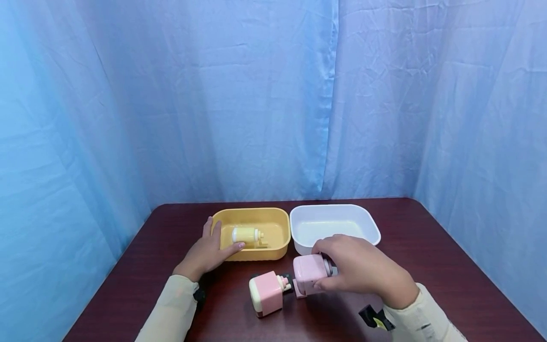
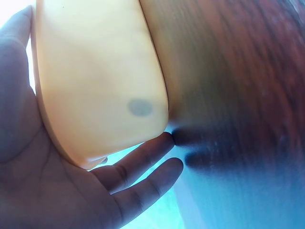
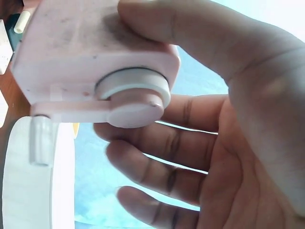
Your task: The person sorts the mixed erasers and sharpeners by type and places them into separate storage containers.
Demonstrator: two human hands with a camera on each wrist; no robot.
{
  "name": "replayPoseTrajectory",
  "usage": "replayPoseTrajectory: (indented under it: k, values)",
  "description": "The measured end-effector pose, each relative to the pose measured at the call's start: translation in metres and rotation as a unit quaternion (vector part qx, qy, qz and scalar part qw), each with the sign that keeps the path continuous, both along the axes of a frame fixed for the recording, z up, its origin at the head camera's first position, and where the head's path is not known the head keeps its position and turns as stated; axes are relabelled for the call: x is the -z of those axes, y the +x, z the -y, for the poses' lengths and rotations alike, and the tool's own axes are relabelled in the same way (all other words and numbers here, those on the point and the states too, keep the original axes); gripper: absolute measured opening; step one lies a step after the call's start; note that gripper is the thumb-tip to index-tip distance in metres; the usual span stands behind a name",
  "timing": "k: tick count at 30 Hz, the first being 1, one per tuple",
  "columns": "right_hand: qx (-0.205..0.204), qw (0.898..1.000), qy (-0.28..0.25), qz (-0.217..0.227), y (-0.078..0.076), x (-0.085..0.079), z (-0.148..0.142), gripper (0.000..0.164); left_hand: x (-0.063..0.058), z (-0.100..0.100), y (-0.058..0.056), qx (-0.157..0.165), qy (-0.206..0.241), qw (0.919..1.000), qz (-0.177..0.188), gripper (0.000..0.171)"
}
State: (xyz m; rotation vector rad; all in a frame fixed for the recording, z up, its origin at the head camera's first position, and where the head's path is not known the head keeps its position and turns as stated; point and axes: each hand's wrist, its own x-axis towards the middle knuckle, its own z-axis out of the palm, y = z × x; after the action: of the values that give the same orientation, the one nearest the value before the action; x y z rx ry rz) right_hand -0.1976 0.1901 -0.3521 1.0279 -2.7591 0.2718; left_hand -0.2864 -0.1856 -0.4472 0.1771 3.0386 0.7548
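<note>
My right hand (image 1: 361,263) pinches a pale pink crank pencil sharpener (image 1: 308,269) between thumb and fingers, in front of the white basin. Up close in the right wrist view, the sharpener's round knob and crank arm (image 3: 76,110) show. My left hand (image 1: 209,251) rests at the left end of the yellow basin (image 1: 256,255), fingers spread along its side and thumb over the front rim. Inside that basin lies a yellow and white sharpener (image 1: 245,234). On the table, left of the held one, sits a pink and cream sharpener (image 1: 267,293).
The white basin (image 1: 300,247) stands right beside the yellow one near the back of the dark red-brown table (image 1: 179,218). Blue curtains (image 1: 256,104) hang behind the table and at both sides. A black wrist mount (image 1: 376,317) sits at my right sleeve.
</note>
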Motion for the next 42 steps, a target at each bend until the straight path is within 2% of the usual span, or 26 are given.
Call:
replayPoseTrajectory:
  k: [7, 18, 30, 42]
  values:
    - [0.011, 0.999, -0.011, -0.052, -0.009, 0.002, 0.000, 0.042, 0.002, 0.000, 0.000, 0.000, -0.002, 1.0000, -0.003, 0.124]
    - [0.022, 0.997, 0.004, -0.080, -0.028, -0.006, 0.008, 0.047, 0.003, -0.001, -0.002, -0.002, 0.004, 1.0000, 0.000, 0.126]
    - [0.030, 0.992, -0.014, -0.120, -0.050, -0.008, 0.020, 0.046, 0.003, -0.001, 0.000, 0.004, 0.004, 1.0000, -0.001, 0.125]
    - [0.039, 0.992, -0.024, -0.116, -0.067, -0.011, 0.033, 0.049, 0.001, -0.001, -0.002, -0.004, 0.002, 1.0000, 0.003, 0.125]
